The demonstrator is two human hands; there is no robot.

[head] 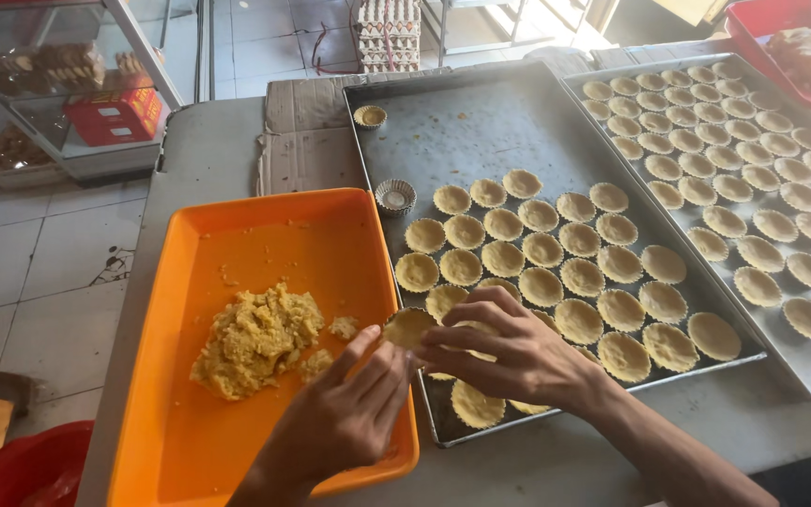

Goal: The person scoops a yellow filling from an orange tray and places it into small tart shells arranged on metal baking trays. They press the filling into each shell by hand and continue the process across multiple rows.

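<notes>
small pale round dough-lined tart cup (408, 326), shallow with a pinched rim, sits between both hands above the near corner of the dull grey metal baking tray (481, 127). left hand (349, 413) and right hand (504, 349) pinch its edge with fingertips. crumbly yellow dough lump (257, 340) lies in the glossy orange plastic tray (265, 221).

Orange tray (237, 221) w/ yellow dough (255, 338); grey baking sheet (481, 122); pale tart shells (542, 249).

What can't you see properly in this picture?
- Head view: the right hand covers some tart shells on the near baking tray.
- The small mould is partly hidden by fingertips of the left hand.
- The red tub is cut off by the bottom-left corner.
</notes>
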